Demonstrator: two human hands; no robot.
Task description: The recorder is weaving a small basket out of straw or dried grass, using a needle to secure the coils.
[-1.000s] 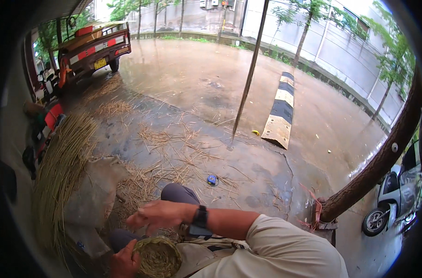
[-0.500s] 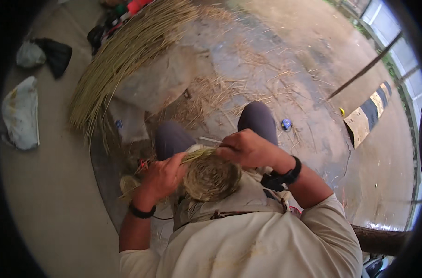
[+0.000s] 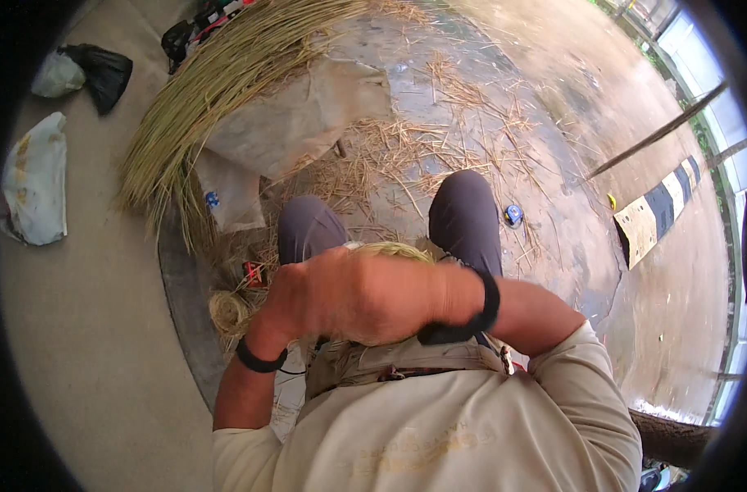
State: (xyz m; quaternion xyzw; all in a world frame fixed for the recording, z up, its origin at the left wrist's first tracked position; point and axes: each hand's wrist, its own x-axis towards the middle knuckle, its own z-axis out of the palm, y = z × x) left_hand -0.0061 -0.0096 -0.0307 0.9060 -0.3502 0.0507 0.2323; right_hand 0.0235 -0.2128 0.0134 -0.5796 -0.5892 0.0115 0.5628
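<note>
Both hands meet in front of my lap. My right hand (image 3: pixel 381 297) has its back turned up and is smeared by motion. It lies across my left hand (image 3: pixel 290 297), and the fingers of both are hidden. Beneath and behind them sits a round woven straw basket (image 3: pixel 396 248). Only a pale green strip of its far rim shows above my right hand. Whether either hand touches the basket cannot be seen. Dark bands circle both wrists.
A large bundle of long straw stalks (image 3: pixel 217 107) lies at the far left on a grey sheet (image 3: pixel 295 123). Cut straw (image 3: pixel 390 156) litters the floor. A small woven coil (image 3: pixel 227 312) lies left of my knee, a blue tape measure (image 3: pixel 513 216) to the right.
My right hand has swung left from the basket's far right edge, across the basket and over my left hand. It now covers most of the basket.
</note>
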